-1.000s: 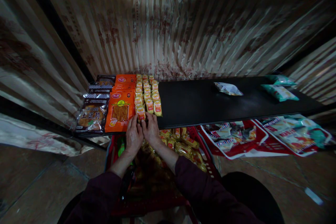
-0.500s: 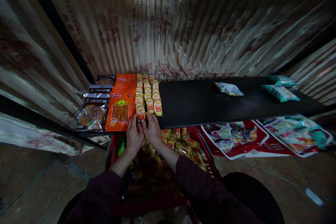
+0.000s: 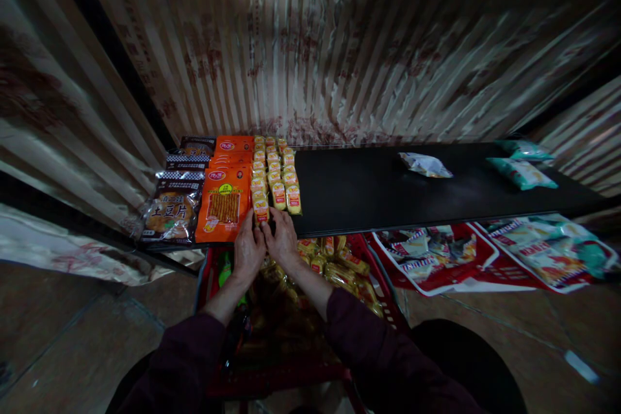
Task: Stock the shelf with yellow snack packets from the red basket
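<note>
Fabric (image 3: pixel 310 45) with stripes and reddish prints hangs beyond the hands, and from where I stand it is the biggest thing about. Ahead of the hands, running off well to their right, is a black shelf (image 3: pixel 349 197). Below them, under the forearms, a red basket (image 3: pixel 391 310) holds a heap of loose yellow packets (image 3: pixel 342 272). Lower down on the right, more red baskets (image 3: pixel 484 247) hold bagged snacks.

On the shelf, just left of the hands, lie dark potato-slice bags (image 3: pixel 169 210), then orange snack-stick bags (image 3: pixel 226 200), both laid overlapping from back to front. Far to the right of the hands are two teal bags (image 3: pixel 526 173), and nearer, a lone silvery-white bag (image 3: pixel 425 165).

The left hand (image 3: pixel 250 249) and right hand (image 3: pixel 282 236) sit close together at the shelf's front edge, fingertips grasping the near end of one small packet between them. That front packet (image 3: pixel 261 209) lies on the shelf at the near end of the leftmost of three columns of yellow-wrapped packets (image 3: pixel 277 171), beside the orange bags, and reaches a little nearer the person than its neighbours.

Hardly anything has changed in the last second: the hands have kept to the same spot, and the columns match. I'd judge the packet is being steadied in line, not carried.
</note>
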`<state>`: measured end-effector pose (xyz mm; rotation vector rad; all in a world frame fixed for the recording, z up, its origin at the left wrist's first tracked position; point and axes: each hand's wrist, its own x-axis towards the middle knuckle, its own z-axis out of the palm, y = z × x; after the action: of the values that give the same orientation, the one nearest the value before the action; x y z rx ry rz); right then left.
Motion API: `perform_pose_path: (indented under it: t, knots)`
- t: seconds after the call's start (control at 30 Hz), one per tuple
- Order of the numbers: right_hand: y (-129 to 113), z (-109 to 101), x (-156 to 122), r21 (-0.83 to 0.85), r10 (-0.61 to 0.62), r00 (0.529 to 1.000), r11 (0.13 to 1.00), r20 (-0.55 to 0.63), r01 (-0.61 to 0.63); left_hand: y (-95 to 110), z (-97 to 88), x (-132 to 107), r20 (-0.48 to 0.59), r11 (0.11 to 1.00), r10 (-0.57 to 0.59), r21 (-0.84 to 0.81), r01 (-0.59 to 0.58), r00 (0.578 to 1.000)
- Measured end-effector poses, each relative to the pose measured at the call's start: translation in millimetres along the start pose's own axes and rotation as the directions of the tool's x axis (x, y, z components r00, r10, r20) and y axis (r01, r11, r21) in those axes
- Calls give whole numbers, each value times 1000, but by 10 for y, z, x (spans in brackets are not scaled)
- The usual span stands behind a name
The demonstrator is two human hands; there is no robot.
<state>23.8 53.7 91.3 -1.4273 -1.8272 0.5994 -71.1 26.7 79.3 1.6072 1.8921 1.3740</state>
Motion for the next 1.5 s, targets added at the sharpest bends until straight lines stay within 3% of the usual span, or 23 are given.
perform_pose_path:
  t: [0.4, 0.67, 1.5]
  knots:
    - [-8, 9, 12, -23, 10, 1000, 1000, 2, -10, -4, -20, 40, 13, 1000, 10, -24, -9, 1000]
    - [17, 36, 10, -15, -7, 1000, 1000, -12, 7, 72, -63, 60, 69, 996, -77, -35, 79, 995]
    - [23, 29, -22, 107, 4, 1000, 994, -9, -3, 50, -73, 64, 33, 996, -59, 65, 57, 998]
